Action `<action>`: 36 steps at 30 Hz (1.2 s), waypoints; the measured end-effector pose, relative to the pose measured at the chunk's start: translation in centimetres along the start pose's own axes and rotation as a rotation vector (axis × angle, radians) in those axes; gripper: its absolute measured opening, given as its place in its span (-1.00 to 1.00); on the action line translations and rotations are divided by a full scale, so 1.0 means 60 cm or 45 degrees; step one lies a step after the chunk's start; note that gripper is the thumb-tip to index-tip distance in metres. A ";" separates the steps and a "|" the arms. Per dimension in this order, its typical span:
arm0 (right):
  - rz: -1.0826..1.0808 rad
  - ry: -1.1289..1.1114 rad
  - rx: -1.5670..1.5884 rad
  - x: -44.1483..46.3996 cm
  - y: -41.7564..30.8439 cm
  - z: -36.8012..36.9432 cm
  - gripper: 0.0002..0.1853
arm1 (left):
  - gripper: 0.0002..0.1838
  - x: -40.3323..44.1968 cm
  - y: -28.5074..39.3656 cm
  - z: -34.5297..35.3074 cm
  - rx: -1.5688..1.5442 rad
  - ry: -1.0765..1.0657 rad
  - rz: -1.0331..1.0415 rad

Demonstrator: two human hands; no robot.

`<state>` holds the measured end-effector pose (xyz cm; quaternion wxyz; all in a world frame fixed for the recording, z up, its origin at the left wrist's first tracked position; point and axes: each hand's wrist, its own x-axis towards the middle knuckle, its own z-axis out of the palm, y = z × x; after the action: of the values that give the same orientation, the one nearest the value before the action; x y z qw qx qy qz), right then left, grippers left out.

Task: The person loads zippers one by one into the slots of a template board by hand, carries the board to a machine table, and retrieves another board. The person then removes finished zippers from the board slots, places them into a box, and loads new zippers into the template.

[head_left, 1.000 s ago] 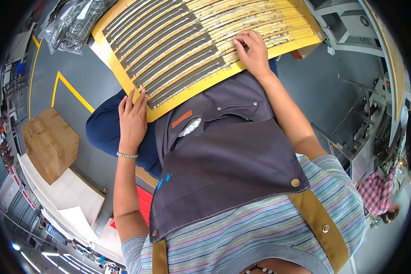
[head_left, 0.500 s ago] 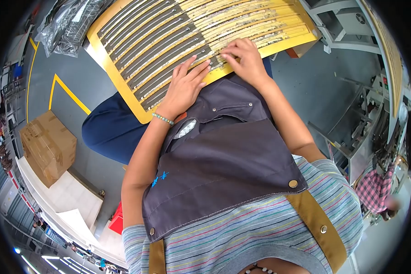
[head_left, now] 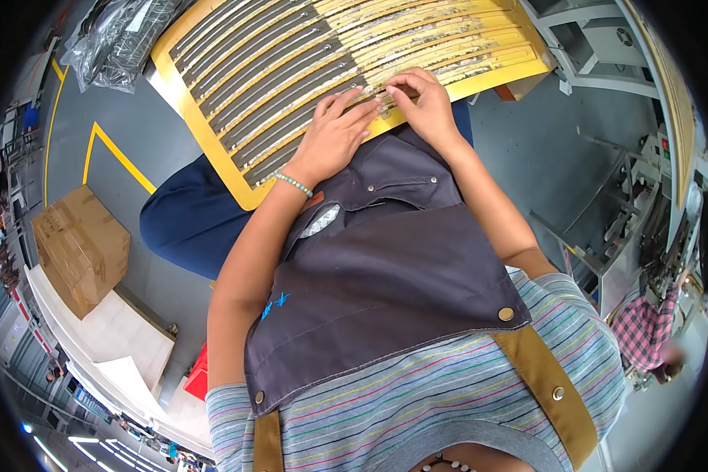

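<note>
on the slotted yellow panel (head_left: 212,140), the left hand (head_left: 328,143) rests unclenched; whether the right hand (head_left: 430,112) grips, i cannot tell.

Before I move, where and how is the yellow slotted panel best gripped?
I'd take the yellow slotted panel by its left border, coming from the left, thumb on top and fingers beneath. That border is a flat, plain band outside the slots and dark strips, and neither hand is on it. Whether there is finger room underneath, I cannot tell.
</note>
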<state>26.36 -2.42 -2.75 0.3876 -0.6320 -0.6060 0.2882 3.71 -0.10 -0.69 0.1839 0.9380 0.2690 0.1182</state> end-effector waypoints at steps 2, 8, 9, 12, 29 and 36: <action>0.097 0.021 0.140 -0.003 0.000 -0.001 -0.87 | -0.49 0.005 0.000 0.004 0.015 0.005 0.027; -0.369 -0.091 -0.322 -0.010 -0.028 -0.026 -0.86 | -0.63 -0.029 0.023 -0.007 0.050 0.150 0.015; -0.422 -0.130 -0.382 -0.011 -0.030 -0.025 -0.85 | -0.65 -0.033 0.023 -0.007 0.065 0.178 0.030; -0.632 -0.156 -0.516 -0.003 -0.031 -0.020 -0.89 | -0.68 -0.038 0.022 -0.005 0.085 0.238 0.039; -1.014 -0.348 -0.716 0.035 -0.037 -0.013 -0.93 | -0.49 -0.030 0.025 -0.006 0.020 0.097 -0.085; -0.701 -0.350 -0.603 0.024 -0.062 -0.047 -0.90 | -0.43 -0.051 0.020 -0.009 0.075 0.066 -0.064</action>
<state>26.82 -1.52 2.05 0.2090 -0.4732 -0.8490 0.1073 1.56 -2.58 -0.09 0.1521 0.9327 0.3003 0.1297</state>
